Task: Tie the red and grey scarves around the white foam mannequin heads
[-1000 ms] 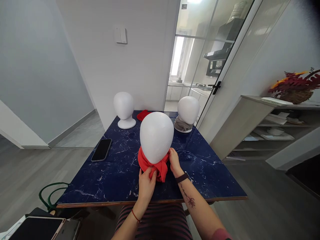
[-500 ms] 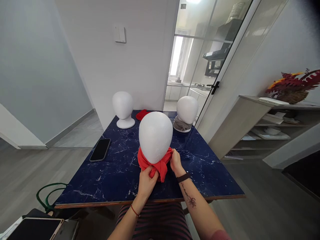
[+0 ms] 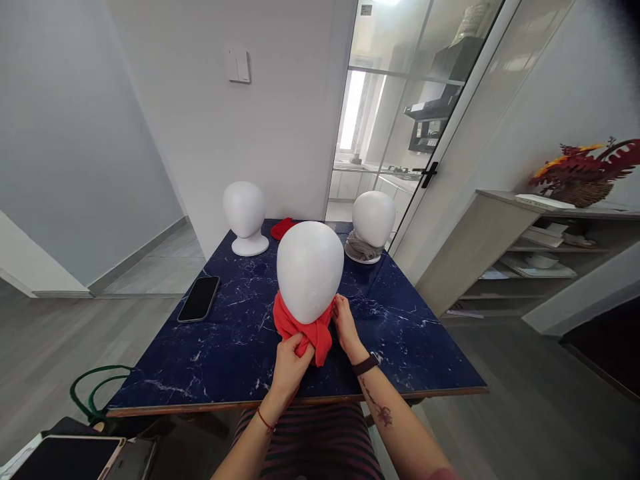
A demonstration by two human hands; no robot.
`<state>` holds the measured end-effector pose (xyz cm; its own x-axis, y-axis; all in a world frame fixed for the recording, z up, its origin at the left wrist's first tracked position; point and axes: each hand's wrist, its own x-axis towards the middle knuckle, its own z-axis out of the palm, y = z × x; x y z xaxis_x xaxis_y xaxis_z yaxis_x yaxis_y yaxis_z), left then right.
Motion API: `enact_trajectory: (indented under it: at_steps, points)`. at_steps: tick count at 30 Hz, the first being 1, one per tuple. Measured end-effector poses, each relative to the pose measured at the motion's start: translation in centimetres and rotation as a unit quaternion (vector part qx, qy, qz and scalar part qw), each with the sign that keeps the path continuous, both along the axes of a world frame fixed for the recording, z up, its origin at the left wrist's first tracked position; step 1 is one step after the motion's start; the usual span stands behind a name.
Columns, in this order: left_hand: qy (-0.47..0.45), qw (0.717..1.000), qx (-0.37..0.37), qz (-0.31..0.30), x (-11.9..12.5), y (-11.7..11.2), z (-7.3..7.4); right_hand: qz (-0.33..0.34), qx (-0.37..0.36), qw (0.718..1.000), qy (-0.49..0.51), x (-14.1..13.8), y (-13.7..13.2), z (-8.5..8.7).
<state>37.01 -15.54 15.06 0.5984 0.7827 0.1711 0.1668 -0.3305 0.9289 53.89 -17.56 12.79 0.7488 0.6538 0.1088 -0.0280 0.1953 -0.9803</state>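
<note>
In front of me a white foam mannequin head [image 3: 311, 270] stands on the table, with a red scarf [image 3: 319, 337] wrapped round its neck. The cloth is bunched and folded at the front. My left hand [image 3: 293, 363] is closed on the front of the scarf, below the head's chin, thumb and fingers pinching the cloth. At the scarf's right side, my right hand [image 3: 346, 325] has its fingers curled against the edge of the cloth. Its fingertips are partly hidden there. The head's base is out of sight behind the scarf and hands.
A bare mannequin head [image 3: 245, 212] stands back left; another head [image 3: 374, 219] wears a grey cloth [image 3: 363, 248] at back right. Red fabric [image 3: 283, 229] lies behind. A phone [image 3: 199, 299] rests on the blue marbled table [image 3: 235, 353]. A tablet [image 3: 75, 459] sits lower left.
My right hand has moved slightly left, bringing the stretched right side of the scarf in closer to the neck. My left hand keeps its pinch at the front.
</note>
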Motion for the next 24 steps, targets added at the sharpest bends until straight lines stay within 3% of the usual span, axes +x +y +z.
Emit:
enact_trajectory:
  at_steps: [4,9,12,15,19,24]
  points:
    - [-0.007,1.0,-0.012,0.017,-0.4,-0.2,0.0,-0.001,-0.024,0.999,-0.03,0.0,-0.1,-0.5]
    - [0.028,0.994,0.076,0.072,-0.8,-0.7,0.3,-0.004,-0.041,0.998,-0.041,0.0,0.2,-0.5]
    - [0.051,0.992,0.069,0.096,-1.1,-0.8,0.3,-0.006,-0.052,0.997,-0.053,-0.1,0.0,0.2]
    - [0.052,0.993,0.044,0.101,-1.3,-0.8,0.3,-0.039,-0.054,0.994,-0.086,-0.9,-1.4,1.3]
    - [0.035,0.993,0.029,0.105,-1.5,-0.8,0.5,-0.102,-0.054,0.976,-0.186,-4.3,-5.1,2.2]
    - [-0.008,0.994,0.004,0.11,-1.5,-0.8,1.0,0.009,-0.082,0.954,-0.288,-8.6,-7.8,1.1]
